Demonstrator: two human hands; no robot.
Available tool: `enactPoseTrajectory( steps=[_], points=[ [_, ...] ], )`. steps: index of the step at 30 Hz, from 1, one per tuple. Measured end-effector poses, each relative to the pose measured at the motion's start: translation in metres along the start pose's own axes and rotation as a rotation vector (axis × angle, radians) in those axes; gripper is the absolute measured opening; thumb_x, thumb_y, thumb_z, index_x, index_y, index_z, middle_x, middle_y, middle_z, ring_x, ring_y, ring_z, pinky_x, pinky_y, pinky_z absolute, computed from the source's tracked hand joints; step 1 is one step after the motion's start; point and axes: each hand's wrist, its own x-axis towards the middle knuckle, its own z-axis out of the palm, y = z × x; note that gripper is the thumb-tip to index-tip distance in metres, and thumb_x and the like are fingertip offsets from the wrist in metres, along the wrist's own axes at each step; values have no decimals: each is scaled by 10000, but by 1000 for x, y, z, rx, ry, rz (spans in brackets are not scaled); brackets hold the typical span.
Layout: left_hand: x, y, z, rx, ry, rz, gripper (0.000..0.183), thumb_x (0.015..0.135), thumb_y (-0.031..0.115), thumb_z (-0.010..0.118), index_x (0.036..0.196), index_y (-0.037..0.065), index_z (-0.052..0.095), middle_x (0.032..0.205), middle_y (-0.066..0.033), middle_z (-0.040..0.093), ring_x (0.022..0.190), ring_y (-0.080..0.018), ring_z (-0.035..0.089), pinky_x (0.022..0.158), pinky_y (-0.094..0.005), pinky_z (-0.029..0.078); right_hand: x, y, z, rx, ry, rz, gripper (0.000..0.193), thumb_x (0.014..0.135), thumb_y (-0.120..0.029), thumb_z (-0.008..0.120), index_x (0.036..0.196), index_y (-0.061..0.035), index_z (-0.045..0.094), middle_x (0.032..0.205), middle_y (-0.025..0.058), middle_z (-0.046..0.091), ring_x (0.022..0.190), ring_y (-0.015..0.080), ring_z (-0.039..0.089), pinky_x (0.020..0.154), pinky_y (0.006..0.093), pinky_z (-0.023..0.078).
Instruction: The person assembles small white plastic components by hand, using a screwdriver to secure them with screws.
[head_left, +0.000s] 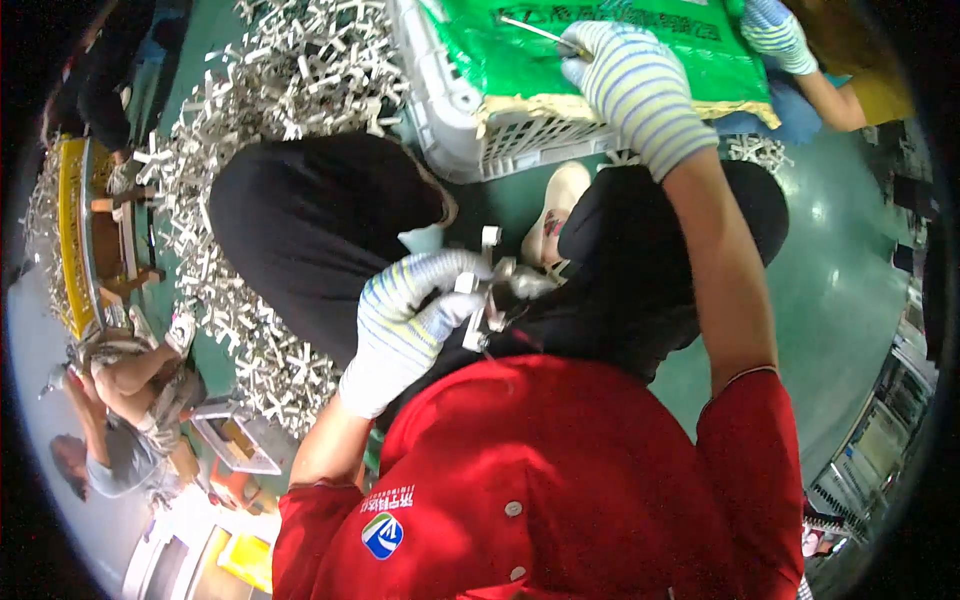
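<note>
My left hand (pixel 405 315), in a striped knit glove, is closed on a small branched metal part (pixel 470 285) with pale block-like ends, held over my lap. The part's middle is blurred and partly hidden by my fingers. Raised at the far right of my lap, my right hand (pixel 645 95) wears a matching glove. Its fingers are closed on a thin metal rod (pixel 540 34) that points left; its grip end is hidden in the hand. Beneath that hand lies a green plastic sack (pixel 480 55) on a light grey crate (pixel 440 110).
A large heap of similar branched parts (pixel 300 80) covers the floor on the left. Another person's gloved hand (pixel 775 35) rests at the sack's right edge. People sit by a yellow-edged container (pixel 72 240) at far left. My knees flank my lap.
</note>
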Motion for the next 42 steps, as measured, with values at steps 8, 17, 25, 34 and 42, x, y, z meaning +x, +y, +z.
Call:
enactPoseTrajectory(
  steps=[8, 17, 25, 34, 42],
  points=[
    [-3, -8, 1, -147, 120, -4, 220, 896, 105, 774, 1093, 15, 735, 965, -59, 709, 889, -140, 676, 825, -276, 529, -35, -40, -57, 200, 172, 36, 204, 909, -262, 665, 980, -85, 738, 942, 165, 736, 904, 361, 709, 813, 476, 555],
    [-19, 5, 6, -376, 4, -250, 271, 933, 114, 752, 1186, 20, 738, 934, -28, 752, 814, -59, 647, 729, -227, 525, -151, -72, -32, 1166, -455, -49, 77, 896, -27, 729, 963, 9, 738, 936, 63, 743, 872, 121, 707, 796, 259, 566],
    [-29, 4, 15, -442, -37, -332, 296, 928, 117, 763, 1189, -19, 723, 876, -19, 737, 751, -58, 646, 684, -216, 515, -166, -71, -15, 1241, -399, -168, 94, 911, -25, 719, 995, 10, 742, 910, 58, 727, 882, 121, 698, 827, 265, 555],
    [-43, 6, 18, -483, -23, -355, 296, 944, 154, 747, 1172, -33, 726, 906, -29, 741, 788, -74, 639, 745, -235, 522, -173, -83, -18, 1062, -249, -242, 135, 846, -111, 770, 946, -21, 760, 813, 137, 731, 792, 262, 727, 735, 356, 551],
    [-48, 10, 18, -470, -35, -320, 274, 946, 152, 747, 1160, -20, 746, 921, -28, 749, 780, -74, 638, 725, -228, 510, -182, -87, -20, 990, -171, -291, 148, 846, -110, 758, 964, -22, 754, 877, 144, 726, 824, 292, 715, 756, 367, 549]
  ],
)
